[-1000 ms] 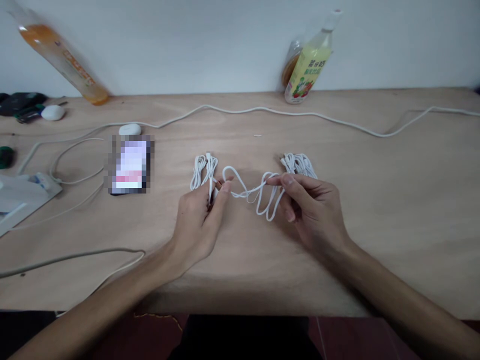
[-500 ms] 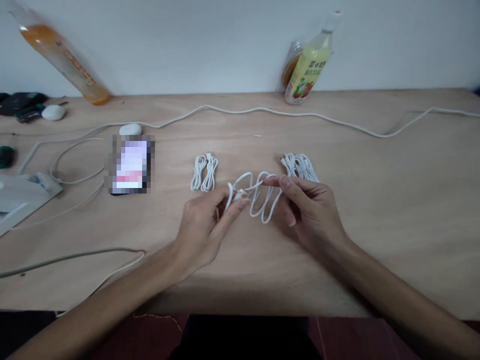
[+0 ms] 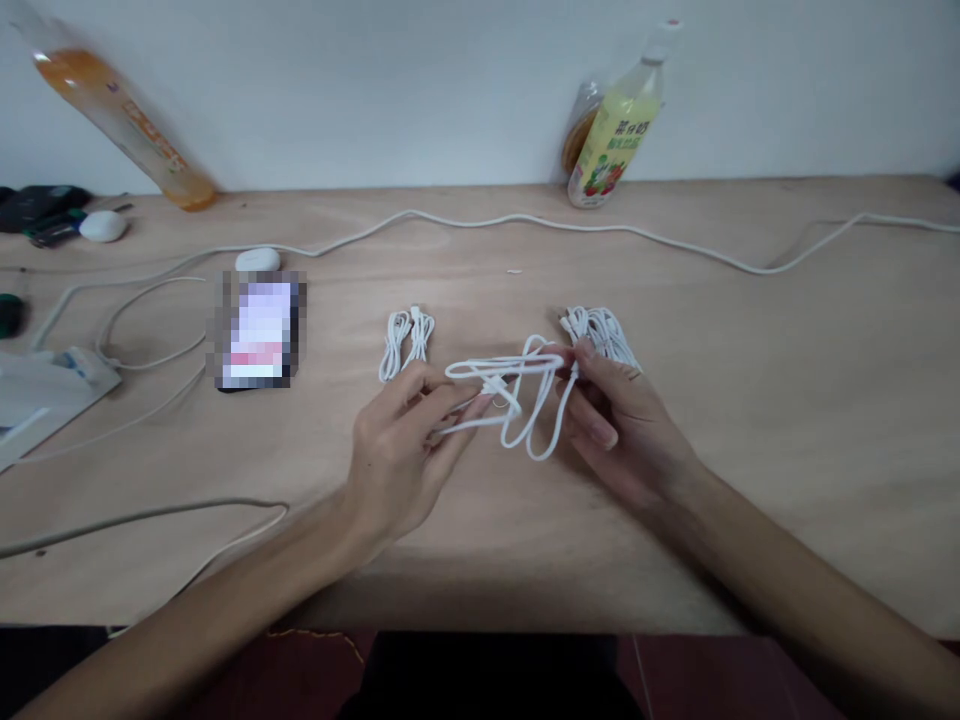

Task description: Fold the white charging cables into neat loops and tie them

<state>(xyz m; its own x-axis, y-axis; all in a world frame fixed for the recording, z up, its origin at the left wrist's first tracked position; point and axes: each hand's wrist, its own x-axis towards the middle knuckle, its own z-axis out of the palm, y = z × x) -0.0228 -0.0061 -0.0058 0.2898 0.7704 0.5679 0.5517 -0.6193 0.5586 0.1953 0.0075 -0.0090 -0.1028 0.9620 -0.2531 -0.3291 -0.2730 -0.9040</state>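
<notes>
A loose white cable (image 3: 525,415) hangs in loops between my two hands, just above the wooden table (image 3: 750,420). My left hand (image 3: 397,455) pinches one end of it, fingers closed. My right hand (image 3: 622,420) pinches the loops at the other side, fingers curled round them. A small coiled white cable (image 3: 405,343) lies on the table beyond my left hand. Another white cable bundle (image 3: 600,328) lies just beyond my right hand's fingers.
A phone (image 3: 259,330) lies left of the coils, with a white case (image 3: 259,260) behind it. A long white cord (image 3: 675,240) crosses the back of the table. Two bottles (image 3: 611,130) (image 3: 127,115) stand by the wall. Clutter and cords sit at far left.
My left hand has moved right, away from the small coil, bringing its cable end toward my right hand. The cable now forms more loops gathered between both hands.
</notes>
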